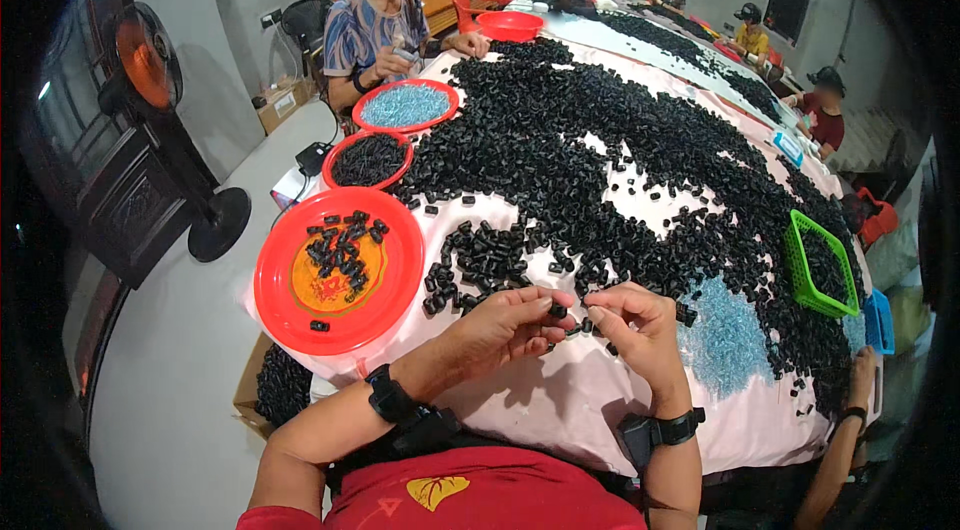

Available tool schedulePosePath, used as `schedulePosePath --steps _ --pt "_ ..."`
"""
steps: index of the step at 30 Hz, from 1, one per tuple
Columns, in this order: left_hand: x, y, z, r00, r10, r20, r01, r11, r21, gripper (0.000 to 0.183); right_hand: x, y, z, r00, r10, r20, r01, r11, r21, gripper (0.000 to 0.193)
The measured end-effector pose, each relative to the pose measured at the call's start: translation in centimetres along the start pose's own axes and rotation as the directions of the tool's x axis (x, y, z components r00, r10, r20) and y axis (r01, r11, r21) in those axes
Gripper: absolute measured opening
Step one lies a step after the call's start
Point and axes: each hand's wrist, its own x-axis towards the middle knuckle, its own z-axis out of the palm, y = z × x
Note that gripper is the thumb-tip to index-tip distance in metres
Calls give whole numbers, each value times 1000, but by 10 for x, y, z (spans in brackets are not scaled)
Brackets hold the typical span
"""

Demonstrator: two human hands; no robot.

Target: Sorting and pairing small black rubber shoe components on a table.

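Note:
My left hand (pixel 505 328) pinches a small black cylindrical plastic part (pixel 557 311) between thumb and fingers, just above the table's front area. Close beside it, my right hand (pixel 637 322) has its thumb and forefinger pressed together. Anything between those fingertips is too small to make out. Loose black parts of the same kind (pixel 475 260) lie in a heap right behind my hands. To the right of my right hand spreads a pile of small, shiny light-blue pieces (pixel 725 335).
A red plate (pixel 275 275) with several black parts stands at left. Behind it are a bowl of thin dark pieces (pixel 368 162) and a bowl of light-blue pieces (pixel 405 106). A green basket (pixel 800 265) stands right. Co-workers sit around the table; one forearm (pixel 840 440) reaches in at lower right.

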Motion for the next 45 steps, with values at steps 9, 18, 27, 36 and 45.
schedulePosePath --steps 9,18,27,36,45 --pt "1 -15 2 1000 15 13 -15 998 -62 27 0 -14 10 989 -118 87 130 982 -136 18" --pt "5 -17 -5 998 31 59 -23 991 -134 31 -3 -15 14 993 -83 87 98 978 -184 21" --pt "6 -16 -6 997 56 54 -51 995 -84 27 -2 -13 19 967 -239 84 254 914 -317 26" --pt "8 -20 -8 998 27 51 -22 995 -95 24 -1 -10 20 926 -349 144 377 841 -388 29" --pt "-12 0 -8 997 69 -39 -75 973 -220 26 5 21 -5 980 -192 -54 123 795 -594 24"
